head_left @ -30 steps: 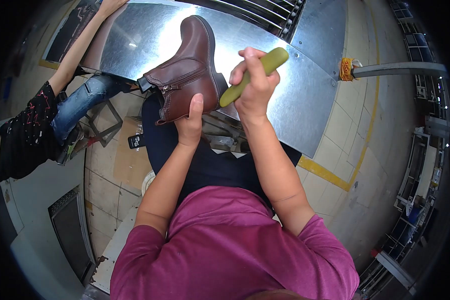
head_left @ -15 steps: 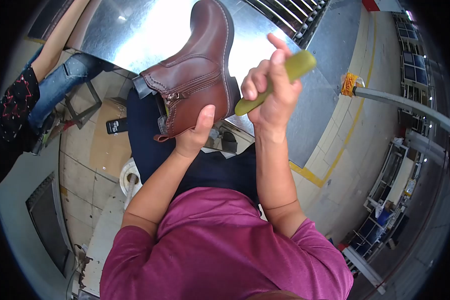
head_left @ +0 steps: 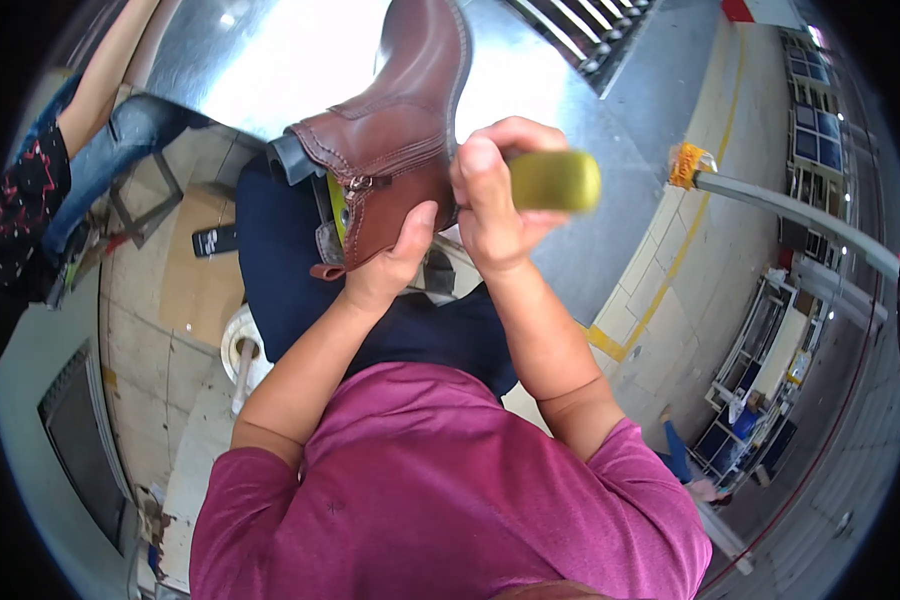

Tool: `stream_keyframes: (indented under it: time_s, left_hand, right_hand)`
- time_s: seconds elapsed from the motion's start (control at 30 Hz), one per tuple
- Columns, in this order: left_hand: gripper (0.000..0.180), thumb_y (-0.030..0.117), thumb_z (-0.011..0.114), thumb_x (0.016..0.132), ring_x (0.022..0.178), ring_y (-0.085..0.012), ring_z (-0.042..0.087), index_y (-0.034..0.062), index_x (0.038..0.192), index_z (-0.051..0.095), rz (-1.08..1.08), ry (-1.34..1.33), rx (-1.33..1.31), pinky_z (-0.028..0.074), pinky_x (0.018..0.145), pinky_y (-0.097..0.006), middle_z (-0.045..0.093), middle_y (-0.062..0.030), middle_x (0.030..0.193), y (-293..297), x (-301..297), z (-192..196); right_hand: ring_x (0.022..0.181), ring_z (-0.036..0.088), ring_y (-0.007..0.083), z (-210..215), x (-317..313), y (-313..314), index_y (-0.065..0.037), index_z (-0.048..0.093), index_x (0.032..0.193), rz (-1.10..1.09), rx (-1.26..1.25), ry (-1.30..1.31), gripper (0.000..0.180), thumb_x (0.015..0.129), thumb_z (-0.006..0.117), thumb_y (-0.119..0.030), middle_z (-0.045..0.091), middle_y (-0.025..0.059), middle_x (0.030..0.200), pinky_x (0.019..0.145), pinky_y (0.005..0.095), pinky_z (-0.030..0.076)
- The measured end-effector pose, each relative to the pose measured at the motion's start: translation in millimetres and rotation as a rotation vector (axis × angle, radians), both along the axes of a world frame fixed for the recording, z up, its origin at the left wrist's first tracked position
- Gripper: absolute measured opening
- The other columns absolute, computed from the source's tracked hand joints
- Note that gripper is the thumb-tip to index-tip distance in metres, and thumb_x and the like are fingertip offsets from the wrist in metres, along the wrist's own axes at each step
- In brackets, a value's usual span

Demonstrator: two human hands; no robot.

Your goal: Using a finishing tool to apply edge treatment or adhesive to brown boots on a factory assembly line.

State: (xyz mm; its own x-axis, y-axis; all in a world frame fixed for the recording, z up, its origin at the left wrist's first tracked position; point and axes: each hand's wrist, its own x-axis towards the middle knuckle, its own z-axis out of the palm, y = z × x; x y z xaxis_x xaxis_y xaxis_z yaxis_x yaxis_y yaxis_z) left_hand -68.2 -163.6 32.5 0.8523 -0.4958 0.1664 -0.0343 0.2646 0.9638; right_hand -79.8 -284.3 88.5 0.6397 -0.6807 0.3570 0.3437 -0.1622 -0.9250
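Note:
A brown leather ankle boot [head_left: 410,115] lies on its side over the metal table's near edge and my lap, its toe pointing away. Its side zip is partly undone at the top, showing a yellow-green lining. My left hand [head_left: 385,268] grips the boot near the heel, thumb on top of the leather. In my right hand [head_left: 492,205] is an olive-green rounded bar [head_left: 560,182], its blunt end pointing to the right. The fingers wrap round the bar and sit against the sole edge by the heel. The bar's other end is hidden by the hand and boot.
The shiny metal table [head_left: 220,70] reaches away ahead, with a slatted metal rack [head_left: 595,35] at its far right. Another person's arm [head_left: 105,75] is at the far left. A grey post [head_left: 790,210] wrapped in orange at its tip stands right. A white roll [head_left: 238,345] is beside my left thigh.
My right hand has moved left and closer to the boot's heel. The green bar has turned from slanting to nearly end-on. The boot's zipped opening gapes a little wider.

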Motion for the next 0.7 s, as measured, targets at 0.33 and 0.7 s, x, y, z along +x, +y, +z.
stream_keyframes:
  time_s: [0.33,0.7]
  left_hand:
    - [0.022,0.010,0.070,0.095,0.094,-0.0214,0.068,-0.0016,0.114,0.067,0.197,-0.082,0.093,0.054,0.085,-0.036,0.072,-0.0101,0.106,-0.1,9.4,-9.0]
    - [0.039,0.030,0.057,0.106,0.108,-0.0208,0.062,-0.0034,0.124,0.065,0.211,0.169,0.148,0.050,0.100,-0.038,0.065,-0.0101,0.123,32.5,13.8,-87.6]
  right_hand:
    - [0.043,0.043,0.0150,-0.3,9.7,-33.8,-0.009,0.059,0.097,0.079,0.692,-0.172,0.020,0.105,0.057,-0.027,0.041,-0.0006,0.056,0.043,0.0314,0.037]
    - [0.046,0.046,0.0074,-10.1,31.6,-26.1,-0.013,0.060,0.097,0.086,0.791,0.151,0.022,0.094,0.072,-0.031,0.051,-0.0027,0.067,0.043,0.0231,0.037]
